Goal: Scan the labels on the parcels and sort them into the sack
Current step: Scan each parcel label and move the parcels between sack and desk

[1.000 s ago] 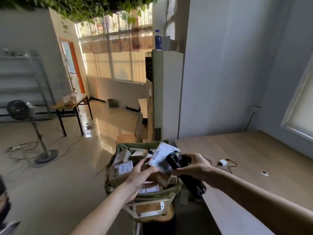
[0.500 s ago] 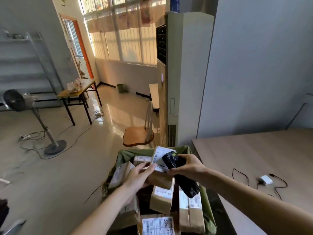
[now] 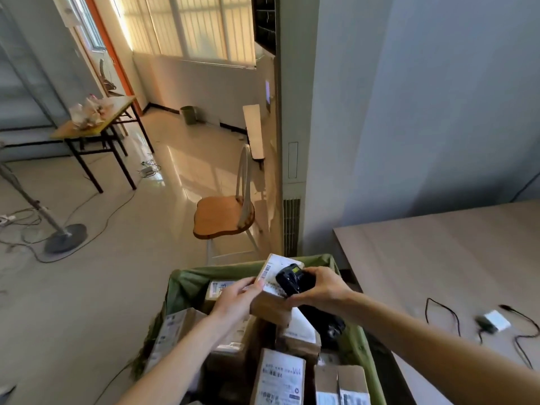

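The parcels [image 3: 280, 375] near the viewer are matt brown cardboard with smooth white paper labels [image 3: 279, 372]; the small one held in the left hand [image 3: 236, 299] is the same. The scanner [image 3: 292, 280] in the right hand [image 3: 321, 287] is black plastic with a slight sheen. The sack [image 3: 187, 283] looks like dull green woven cloth. To the right, the worktop [image 3: 438, 252] has a matt pale wood-grain surface. The far floor [image 3: 175, 159] is glossy tile, mirroring window light. The chair seat [image 3: 222, 214] is smooth varnished wood.
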Motion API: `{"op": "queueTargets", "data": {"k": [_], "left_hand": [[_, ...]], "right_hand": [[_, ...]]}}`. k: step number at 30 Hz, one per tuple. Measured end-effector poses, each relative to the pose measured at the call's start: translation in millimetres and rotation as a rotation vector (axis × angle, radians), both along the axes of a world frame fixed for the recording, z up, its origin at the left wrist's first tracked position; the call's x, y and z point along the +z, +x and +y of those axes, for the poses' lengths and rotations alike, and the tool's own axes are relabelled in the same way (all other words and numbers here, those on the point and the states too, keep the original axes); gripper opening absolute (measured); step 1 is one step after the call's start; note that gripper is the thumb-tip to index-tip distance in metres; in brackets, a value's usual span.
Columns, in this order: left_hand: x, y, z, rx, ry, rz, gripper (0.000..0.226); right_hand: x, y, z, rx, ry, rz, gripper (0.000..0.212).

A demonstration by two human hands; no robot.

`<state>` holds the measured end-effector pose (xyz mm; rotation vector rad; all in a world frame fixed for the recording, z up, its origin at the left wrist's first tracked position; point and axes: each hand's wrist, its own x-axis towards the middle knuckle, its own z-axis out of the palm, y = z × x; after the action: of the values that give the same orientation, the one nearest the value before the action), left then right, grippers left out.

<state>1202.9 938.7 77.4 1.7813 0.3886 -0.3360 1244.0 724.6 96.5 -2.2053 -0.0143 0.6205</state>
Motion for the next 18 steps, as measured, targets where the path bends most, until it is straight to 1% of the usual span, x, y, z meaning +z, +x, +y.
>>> {"op": "queueTargets", "data": {"k": [3, 6, 9, 14, 18], "left_hand": [[-19.1, 17.2, 0.4, -0.057, 0.086, 0.038, 0.026], [-30.3, 28.9, 3.2, -0.09, 0.123, 0.078, 0.034], [-37.2, 41.3, 6.7, -0.112, 0.15, 0.098, 0.046], [-40.0, 48.3, 1.5, -0.134, 0.146, 0.121, 0.049], [-40.1, 48.8, -0.9, -0.121, 0.137, 0.111, 0.053]], "right_hand": [[-15.3, 15.1, 2.8, 0.024, -0.043, 0.04, 0.059], [-24.9, 22.7, 6.5, 0.033, -0.058, 0.059, 0.058], [-30.6, 28.2, 9.8, 0.018, -0.074, 0.073, 0.059], [-37.1, 32.9, 9.9, -0.024, -0.103, 0.068, 0.062], [-34.4, 28.6, 4.9, -0.045, -0.123, 0.043, 0.054]]}}
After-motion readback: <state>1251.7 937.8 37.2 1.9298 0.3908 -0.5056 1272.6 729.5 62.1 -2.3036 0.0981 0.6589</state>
